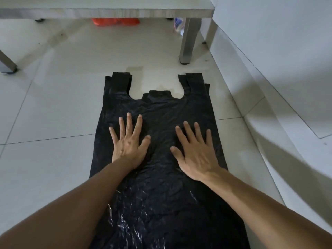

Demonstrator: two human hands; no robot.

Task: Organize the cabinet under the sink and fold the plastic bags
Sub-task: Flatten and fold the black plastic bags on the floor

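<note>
A large black plastic bag [161, 108] lies spread flat on the pale tiled floor, its two handles pointing away from me. My left hand [128, 142] presses flat on the bag's left-middle with fingers spread and straight. My right hand [195, 151] presses flat on the right-middle, fingers also spread. Both palms face down and nothing is gripped. The bag's near end runs out of view under my forearms.
A grey table [107, 12] stands at the back, with one leg [188, 42] just beyond the bag's right handle and another leg [7, 63] at the far left. An orange bag [115, 21] lies under the table. A white wall [269, 42] runs along the right.
</note>
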